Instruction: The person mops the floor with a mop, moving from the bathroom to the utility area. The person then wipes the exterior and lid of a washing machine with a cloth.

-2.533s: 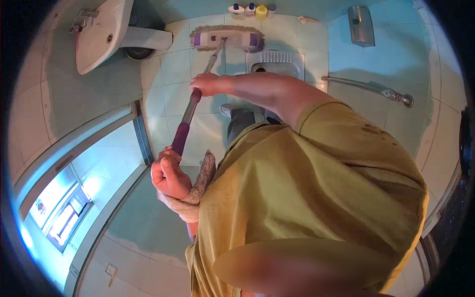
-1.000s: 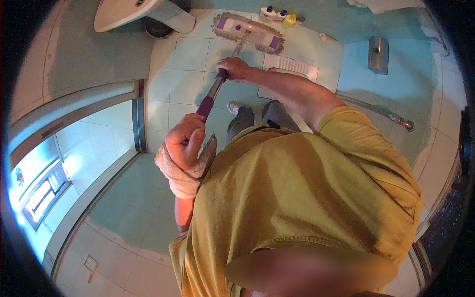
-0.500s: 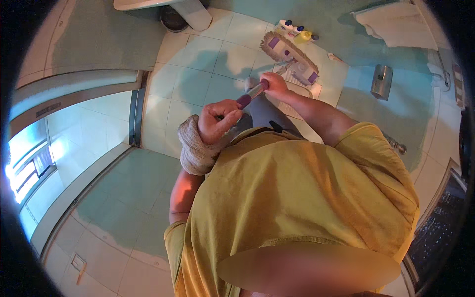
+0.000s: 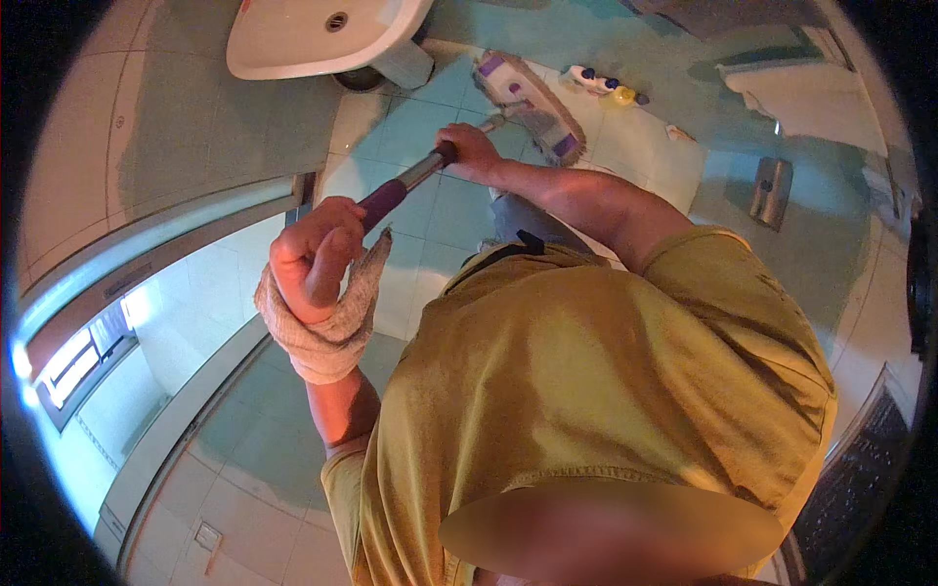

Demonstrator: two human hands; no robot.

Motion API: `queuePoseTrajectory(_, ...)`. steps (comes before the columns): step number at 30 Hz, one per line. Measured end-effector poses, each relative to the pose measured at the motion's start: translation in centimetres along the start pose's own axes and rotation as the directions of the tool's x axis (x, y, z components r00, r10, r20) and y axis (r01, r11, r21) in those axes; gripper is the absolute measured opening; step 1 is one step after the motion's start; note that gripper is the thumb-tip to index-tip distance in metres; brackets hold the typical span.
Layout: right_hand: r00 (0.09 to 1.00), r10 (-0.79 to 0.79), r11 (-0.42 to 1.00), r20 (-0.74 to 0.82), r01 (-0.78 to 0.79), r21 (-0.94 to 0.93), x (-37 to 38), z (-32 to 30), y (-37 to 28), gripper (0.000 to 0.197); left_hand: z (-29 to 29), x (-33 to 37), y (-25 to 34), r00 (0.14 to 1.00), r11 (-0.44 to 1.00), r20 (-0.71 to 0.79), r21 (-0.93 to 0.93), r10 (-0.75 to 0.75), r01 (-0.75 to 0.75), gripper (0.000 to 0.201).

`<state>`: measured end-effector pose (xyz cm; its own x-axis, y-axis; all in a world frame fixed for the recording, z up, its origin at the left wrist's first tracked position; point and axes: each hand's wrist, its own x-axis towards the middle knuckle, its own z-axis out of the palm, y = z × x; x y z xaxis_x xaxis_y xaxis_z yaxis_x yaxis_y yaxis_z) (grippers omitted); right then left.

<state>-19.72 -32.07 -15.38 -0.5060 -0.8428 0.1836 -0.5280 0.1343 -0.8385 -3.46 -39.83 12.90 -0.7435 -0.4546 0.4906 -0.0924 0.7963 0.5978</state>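
A flat mop [image 4: 532, 107] with a shaggy beige fringe and purple end clips lies on the tiled floor at the far side. Its metal handle with purple grips slants back toward me. My left hand [image 4: 318, 252] is closed round the handle's upper end, at the dark purple grip [image 4: 383, 201]. Farther down the pole, by a dark collar, my right hand [image 4: 471, 154] is wrapped round it. A light cloth [image 4: 327, 337] is wound about my left wrist.
A white washbasin [image 4: 327, 39] on a pedestal stands at the far left, with a dark round basin [image 4: 360, 78] behind its foot. Several bottles [image 4: 608, 86] line the far wall. A metal box [image 4: 771, 192] is fixed on the right wall, and a towel [image 4: 806, 103] hangs above. A framed doorway [image 4: 210, 293] opens at left.
Both hands have moved left with the mop handle, my left hand also nearer to me. The mop head has slid left and away, off the slotted floor fixture. The view has shifted slightly.
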Motion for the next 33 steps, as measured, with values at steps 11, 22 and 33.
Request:
queuePoseTrajectory(11, 0.95, -0.111, 0.992, 0.292, 0.121, -0.017, 6.8, 4.5, -0.6, 0.009, -3.4, -0.6, -6.7, 0.918, 0.701, 0.176, -0.599, -0.355, 0.387, 0.036)
queuePoseTrajectory(22, 0.902, 0.11, 0.983, 0.418, -0.036, -0.18, 3.8, 7.8, -1.0, 0.023, -6.3, -3.4, -12.3, 0.813, 0.529, 0.361, -0.624, -0.457, 0.575, 0.037)
queuePoseTrajectory(33, 0.801, -0.004, 0.994, 0.599, 0.068, -0.084, 5.2, 26.4, -11.3, 0.016, -22.2, -12.3, -18.5, 0.859, 0.789, 0.02, -0.386, -0.511, 0.478, 0.04)
